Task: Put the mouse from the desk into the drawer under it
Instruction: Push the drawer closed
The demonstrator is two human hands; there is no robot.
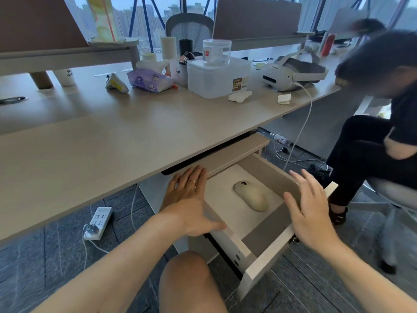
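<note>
A cream-coloured mouse [252, 195] lies on the floor of the pulled-out drawer [266, 265] under the beige desk [126, 141]. My left hand [191, 199] is flat and spread over the drawer's left edge, a ring on one finger, holding nothing. My right hand [312, 211] hovers open with fingers apart over the drawer's right side wall, just right of the mouse. Neither hand touches the mouse.
On the desk stand a clear plastic box [218, 77] with a jar on it, a tissue pack [149, 81], a white headset [293, 73] with a hanging cable and crumpled tissues. A seated person [372, 141] is at right. A power strip [99, 222] lies on the floor. My knee [187, 281] is below the drawer.
</note>
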